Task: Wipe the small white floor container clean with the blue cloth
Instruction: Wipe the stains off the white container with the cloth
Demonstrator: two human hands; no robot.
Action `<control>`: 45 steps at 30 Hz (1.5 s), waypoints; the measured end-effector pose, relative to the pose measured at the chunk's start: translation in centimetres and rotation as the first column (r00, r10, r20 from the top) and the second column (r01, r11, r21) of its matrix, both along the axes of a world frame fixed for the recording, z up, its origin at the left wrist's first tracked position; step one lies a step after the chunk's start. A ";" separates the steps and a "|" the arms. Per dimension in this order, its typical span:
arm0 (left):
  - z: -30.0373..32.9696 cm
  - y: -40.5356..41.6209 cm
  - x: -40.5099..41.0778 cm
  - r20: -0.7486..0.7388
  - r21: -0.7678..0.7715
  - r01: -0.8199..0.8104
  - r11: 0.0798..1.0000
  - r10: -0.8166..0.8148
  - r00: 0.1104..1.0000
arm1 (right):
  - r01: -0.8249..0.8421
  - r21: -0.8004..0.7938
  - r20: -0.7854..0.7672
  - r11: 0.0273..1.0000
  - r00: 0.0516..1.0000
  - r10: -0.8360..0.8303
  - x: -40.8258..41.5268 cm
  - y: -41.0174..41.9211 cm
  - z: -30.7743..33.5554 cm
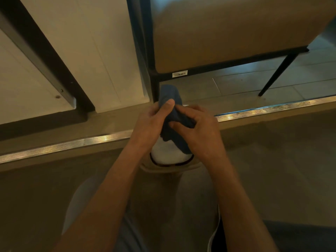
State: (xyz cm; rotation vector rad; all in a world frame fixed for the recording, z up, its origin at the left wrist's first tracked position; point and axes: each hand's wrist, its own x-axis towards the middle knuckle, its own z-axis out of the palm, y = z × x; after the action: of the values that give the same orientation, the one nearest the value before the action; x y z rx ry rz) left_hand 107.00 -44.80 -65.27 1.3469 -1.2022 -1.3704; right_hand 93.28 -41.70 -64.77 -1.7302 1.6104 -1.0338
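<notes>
A blue cloth (171, 96) is bunched between both of my hands at the centre of the head view. My left hand (151, 124) grips it with the thumb on top. My right hand (198, 128) pinches its folds from the right side. Directly below the hands stands the small white container (169, 153) with a dark rim, on the floor by a metal floor strip (72, 144). The cloth hangs over the container's upper right part, and the hands hide most of its top.
A beige upholstered seat (227, 33) on black metal legs (278, 73) stands just beyond the container. White panels with a black frame bar (45, 57) are at the left. Grey floor tiles (254, 82) lie beyond the strip; tan flooring is nearer me.
</notes>
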 end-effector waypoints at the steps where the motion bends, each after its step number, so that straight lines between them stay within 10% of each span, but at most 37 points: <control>1: -0.2 0.1 0.4 -0.025 0.022 -0.011 1.000 0.011 1.000 | -0.045 0.012 0.002 0.999 0.999 0.045 0.2 -0.1 0.0; 5: -0.2 0.4 2.4 -0.120 0.064 -0.118 0.991 0.125 0.985 | -0.070 0.047 0.153 0.996 0.986 0.062 -0.1 -0.3 -0.4; 10: 2.1 -0.4 5.9 -0.042 -0.131 -0.226 0.965 0.223 0.974 | 0.070 0.026 -0.014 0.997 0.997 -0.070 -1.6 -2.0 -2.1; 21: 2.6 -4.8 6.3 0.450 -0.494 -0.039 0.869 0.294 0.843 | -0.001 -0.034 -0.217 0.999 0.976 -0.006 -1.0 -5.0 -6.0; 30: -3.1 -5.5 4.6 0.780 -0.118 0.361 0.925 -0.139 0.610 | 0.047 -0.033 -0.156 0.998 0.986 -0.052 -1.1 -5.7 -8.1; 36: -3.5 -9.4 4.0 0.635 0.129 0.363 0.923 -0.358 0.684 | 0.125 -0.106 -0.162 0.987 0.977 -0.141 -0.7 -5.7 -9.1; 42: -2.0 -13.6 0.5 0.717 0.425 0.470 0.774 -0.605 0.348 | 0.175 -0.199 -0.184 0.964 0.960 -0.213 -0.2 -6.0 -9.6; 45: -1.7 -14.5 -1.2 0.672 0.462 0.477 0.748 -0.646 0.362 | 0.190 -0.218 -0.183 0.957 0.955 -0.231 0.0 -6.0 -9.5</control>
State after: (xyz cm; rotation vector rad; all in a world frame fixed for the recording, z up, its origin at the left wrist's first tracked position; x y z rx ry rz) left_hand 105.85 -59.27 -67.01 1.8979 -2.4192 -1.3420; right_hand 93.24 -47.74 -74.27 -1.8786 1.9146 -1.1821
